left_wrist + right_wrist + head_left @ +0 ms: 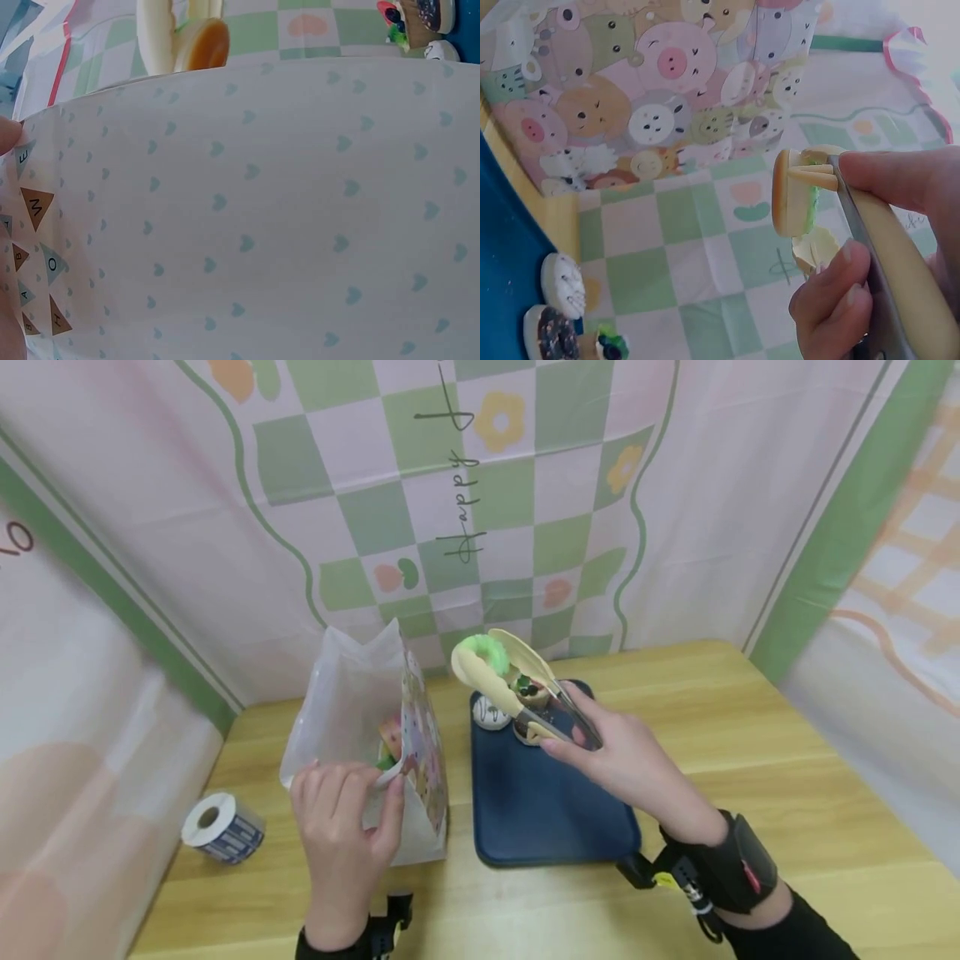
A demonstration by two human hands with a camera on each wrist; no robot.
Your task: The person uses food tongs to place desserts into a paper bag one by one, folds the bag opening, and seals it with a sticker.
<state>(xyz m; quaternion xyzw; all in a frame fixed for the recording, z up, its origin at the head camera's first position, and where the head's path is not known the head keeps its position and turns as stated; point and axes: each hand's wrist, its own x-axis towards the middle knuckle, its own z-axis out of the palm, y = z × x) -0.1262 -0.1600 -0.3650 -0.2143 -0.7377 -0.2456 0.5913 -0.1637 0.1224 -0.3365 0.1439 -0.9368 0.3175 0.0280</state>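
At the near rim of an upright paper bag (pixel 418 847), my left hand (pixel 337 814) pinches the edge between thumb and fingers, and the bag's mouth stands wide. Inside it part of a colourful item (pixel 391 737) shows. My right hand (pixel 630 756) grips cream-tipped metal tongs (pixel 487 681), raised over the back of a dark blue tray (pixel 551 814). Between the tong tips sits a green-topped donut (pixel 492 652); its tan-brown base (pixel 781 195) shows in the right wrist view. Below the tongs a white donut (pixel 491 715), a chocolate donut (pixel 553 334) and a fruit-topped tart (pixel 531 693) lie on the tray.
A roll of labels (pixel 225 828) stands on the wooden table (pixel 720 727) left of the bag. Behind the table hangs a green checked cloth (pixel 442 527). Cartoon animal faces (pixel 667 64) cover the bag's side towards the tray.
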